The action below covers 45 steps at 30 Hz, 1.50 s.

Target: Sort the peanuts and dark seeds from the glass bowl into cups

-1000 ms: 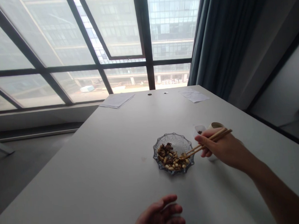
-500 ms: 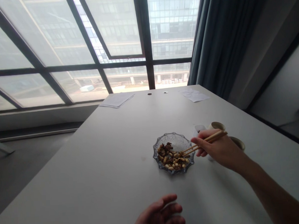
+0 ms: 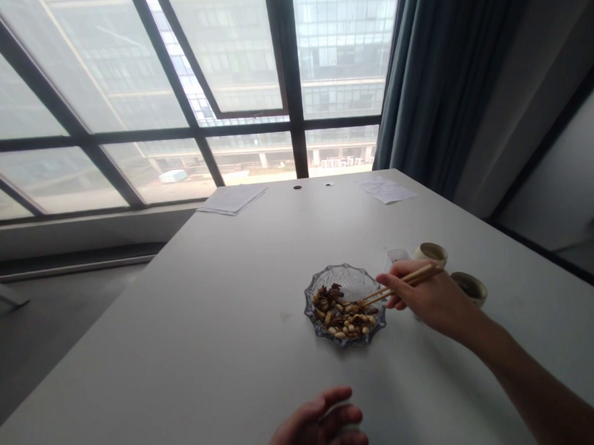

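My right hand (image 3: 425, 299) is closed around a pair of wooden chopsticks (image 3: 402, 283). Their tips reach into a scalloped clear glass bowl (image 3: 352, 282), among a mix of peanuts and darker brown pieces (image 3: 339, 313). Whether the tips pinch a piece is too small to tell. In front of the bowl, near the bottom edge of the view, my left hand (image 3: 320, 427) rests with its fingers apart and nothing in it.
Behind and beside my right hand stand two small cups, one farther cup (image 3: 432, 253) and one nearer cup (image 3: 470, 288), plus a partly hidden white container (image 3: 397, 254). Papers (image 3: 233, 199) lie at the far left of the white table (image 3: 183, 335), and another sheet (image 3: 387, 190) at the far right.
My right hand and the chopsticks have shifted slightly left, uncovering more of the nearer cup. My left hand and the bowl stay in place.
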Tool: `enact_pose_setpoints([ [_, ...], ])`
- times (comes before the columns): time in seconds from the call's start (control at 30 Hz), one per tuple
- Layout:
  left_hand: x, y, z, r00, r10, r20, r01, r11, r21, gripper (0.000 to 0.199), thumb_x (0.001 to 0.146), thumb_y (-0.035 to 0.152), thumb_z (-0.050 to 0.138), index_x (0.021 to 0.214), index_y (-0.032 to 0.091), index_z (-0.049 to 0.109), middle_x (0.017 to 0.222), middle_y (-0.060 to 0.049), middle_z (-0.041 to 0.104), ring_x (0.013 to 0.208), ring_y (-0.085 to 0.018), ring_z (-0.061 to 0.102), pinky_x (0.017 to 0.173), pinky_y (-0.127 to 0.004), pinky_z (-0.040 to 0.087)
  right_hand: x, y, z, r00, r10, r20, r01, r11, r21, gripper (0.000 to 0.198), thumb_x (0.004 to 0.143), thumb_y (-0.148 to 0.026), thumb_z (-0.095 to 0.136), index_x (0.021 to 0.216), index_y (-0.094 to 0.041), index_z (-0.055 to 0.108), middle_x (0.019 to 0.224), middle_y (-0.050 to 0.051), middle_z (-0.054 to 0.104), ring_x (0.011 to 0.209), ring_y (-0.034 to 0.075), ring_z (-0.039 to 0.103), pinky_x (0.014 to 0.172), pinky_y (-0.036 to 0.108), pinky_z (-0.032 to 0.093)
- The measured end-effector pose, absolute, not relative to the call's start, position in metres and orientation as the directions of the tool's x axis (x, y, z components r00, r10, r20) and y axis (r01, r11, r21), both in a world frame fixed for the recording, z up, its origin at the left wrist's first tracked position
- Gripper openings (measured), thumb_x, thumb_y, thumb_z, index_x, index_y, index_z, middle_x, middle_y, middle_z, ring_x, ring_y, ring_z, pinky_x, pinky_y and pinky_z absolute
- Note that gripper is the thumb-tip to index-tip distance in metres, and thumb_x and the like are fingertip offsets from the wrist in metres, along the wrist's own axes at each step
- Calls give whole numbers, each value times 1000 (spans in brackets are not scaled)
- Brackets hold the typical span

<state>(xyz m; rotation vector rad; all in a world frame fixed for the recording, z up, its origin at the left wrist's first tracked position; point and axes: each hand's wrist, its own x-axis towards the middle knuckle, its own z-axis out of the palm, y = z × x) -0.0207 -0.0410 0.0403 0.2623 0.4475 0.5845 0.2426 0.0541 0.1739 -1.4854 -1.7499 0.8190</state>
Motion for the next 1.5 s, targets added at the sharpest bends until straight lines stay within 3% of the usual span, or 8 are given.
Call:
enact_pose_setpoints([
  [0.5, -21, -40, 42, 743, 579, -336, -465, 807, 363, 35, 84, 32, 63, 115, 22, 72, 108, -1, 78, 103, -22, 68, 97, -33, 38, 242, 53, 169, -99, 980, 172, 589, 197, -784, 41, 92, -56, 59, 71, -22, 65, 60, 1, 71, 59, 19, 72, 58, 27, 53],
  [0.97, -21, -41, 43, 736, 583, -343, -468, 805, 364, 34, 82, 32, 66, 113, 21, 74, 105, -1, 79, 101, -21, 69, 97, -32, 39, 239, 55, 166, -100, 978, 184, 583, 207, -785, 40, 95, -52, 56, 72, -22, 67, 62, 2, 73, 60, 20, 74, 52, 26, 53],
  [1.1, -22, -40, 42, 745, 575, -338, -457, 809, 369, 34, 81, 33, 67, 113, 22, 74, 105, -1, 79, 101, -22, 69, 96, -32, 39, 247, 50, 180, -50, 969, 242, 598, 223, -770, 39, 94, -53, 59, 75, -22, 71, 65, 3, 74, 61, 21, 74, 53, 26, 54],
  [1.23, -22, -39, 44, 743, 578, -339, -461, 808, 366, 35, 82, 33, 66, 114, 22, 73, 108, -1, 79, 104, -22, 69, 95, -32, 39, 272, 43, 204, 135, 926, 354, 627, 197, -754, 39, 90, -57, 62, 77, -22, 72, 68, 6, 75, 61, 24, 74, 56, 31, 57],
  [1.37, -22, -39, 45, 742, 579, -337, -466, 807, 361, 35, 82, 31, 65, 115, 22, 73, 109, -1, 79, 103, -21, 69, 96, -32, 39, 309, 47, 217, 268, 801, 536, 774, 153, -614, 38, 93, -56, 57, 76, -24, 68, 67, 7, 73, 64, 28, 74, 63, 41, 58],
  [1.5, -22, -39, 44, 741, 581, -338, -462, 805, 372, 35, 82, 33, 66, 114, 22, 73, 108, -2, 79, 103, -21, 69, 95, -31, 39, 337, 63, 208, 287, 776, 562, 819, 106, -564, 36, 96, -55, 52, 77, -26, 63, 64, 7, 71, 66, 32, 74, 61, 45, 56],
])
